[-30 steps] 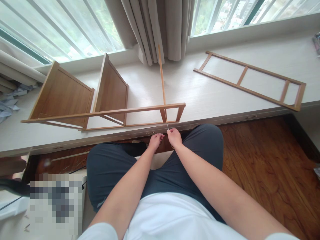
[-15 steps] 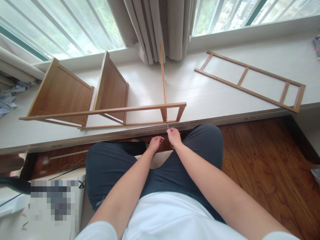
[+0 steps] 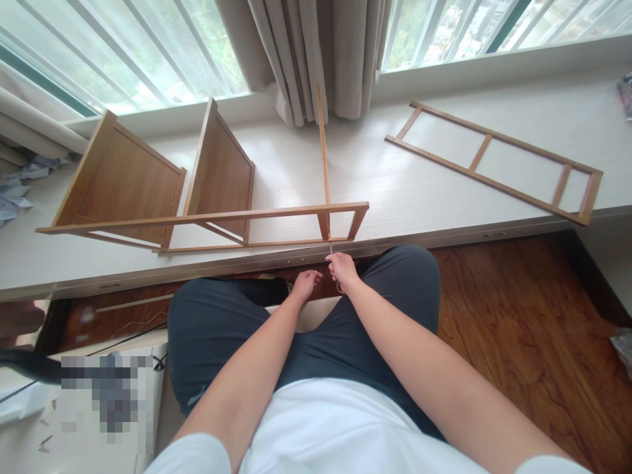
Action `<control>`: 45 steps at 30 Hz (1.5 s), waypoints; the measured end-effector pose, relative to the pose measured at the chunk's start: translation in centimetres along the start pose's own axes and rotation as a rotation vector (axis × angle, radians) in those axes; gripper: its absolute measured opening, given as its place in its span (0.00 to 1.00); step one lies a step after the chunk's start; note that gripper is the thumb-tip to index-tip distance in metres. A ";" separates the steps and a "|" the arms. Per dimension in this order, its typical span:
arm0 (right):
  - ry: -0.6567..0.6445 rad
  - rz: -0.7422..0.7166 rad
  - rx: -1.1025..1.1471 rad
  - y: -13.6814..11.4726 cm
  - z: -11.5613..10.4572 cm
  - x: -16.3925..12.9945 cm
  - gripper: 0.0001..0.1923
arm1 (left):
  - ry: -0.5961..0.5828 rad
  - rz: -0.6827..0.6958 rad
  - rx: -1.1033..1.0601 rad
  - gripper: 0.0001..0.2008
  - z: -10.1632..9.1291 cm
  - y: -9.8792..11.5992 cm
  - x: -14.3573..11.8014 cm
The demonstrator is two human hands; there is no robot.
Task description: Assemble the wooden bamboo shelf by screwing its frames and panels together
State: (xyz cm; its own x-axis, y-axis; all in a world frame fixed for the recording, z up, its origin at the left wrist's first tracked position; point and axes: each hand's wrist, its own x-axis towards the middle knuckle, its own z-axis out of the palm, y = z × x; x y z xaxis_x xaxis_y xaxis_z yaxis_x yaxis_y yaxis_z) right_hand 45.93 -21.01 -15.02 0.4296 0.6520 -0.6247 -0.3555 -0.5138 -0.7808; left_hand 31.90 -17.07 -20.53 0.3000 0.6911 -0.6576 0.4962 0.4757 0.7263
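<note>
A partly built wooden shelf frame [image 3: 207, 218] lies on its side on the pale window ledge [image 3: 419, 191], with two brown panels [image 3: 123, 181] standing in it. My right hand [image 3: 342, 270] pinches a thin metal tool [image 3: 331, 249] whose tip meets the frame's near rail below an upright bar. My left hand [image 3: 306, 283] sits just beside it, fingers curled; what it holds, if anything, is hidden. Both hands hover over my knees at the ledge's front edge.
A second ladder-like wooden side frame [image 3: 494, 161] lies flat on the ledge at the right. Curtains [image 3: 316, 52] hang behind the upright bar. Crumpled paper [image 3: 20, 191] is at far left. Wooden floor [image 3: 518, 329] spreads to the right; a white sheet lies at lower left.
My hands stay at the same spot on the frame's near rail; only the view drifts slightly. The right hand's fingers shift a little on the thin tool.
</note>
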 end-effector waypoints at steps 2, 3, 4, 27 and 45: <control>-0.009 0.042 0.048 -0.3 0.1 -0.2 0.05 | -0.003 -0.004 0.002 0.14 0.0 0.1 -0.1; -0.013 0.058 0.067 -0.5 0.1 -0.4 0.04 | -0.004 -0.006 0.002 0.14 0.0 0.1 -0.2; -0.019 0.070 0.084 -0.6 0.1 -0.5 0.04 | -0.006 -0.008 0.002 0.13 0.0 0.1 -0.3; -0.094 0.024 0.023 -0.9 0.4 -1.0 0.08 | -0.027 -0.043 0.005 0.12 0.1 0.4 -0.6; -0.060 -0.062 -0.142 -0.9 0.3 -0.9 0.06 | -0.025 -0.056 0.022 0.12 0.2 0.3 -0.3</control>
State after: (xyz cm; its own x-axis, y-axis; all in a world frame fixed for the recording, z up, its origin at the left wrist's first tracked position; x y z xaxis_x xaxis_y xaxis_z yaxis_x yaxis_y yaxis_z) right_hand 45.59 -20.94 -13.77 0.3950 0.7150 -0.5769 -0.2067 -0.5427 -0.8141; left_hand 32.10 -17.20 -20.11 0.2912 0.6499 -0.7020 0.5306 0.5009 0.6838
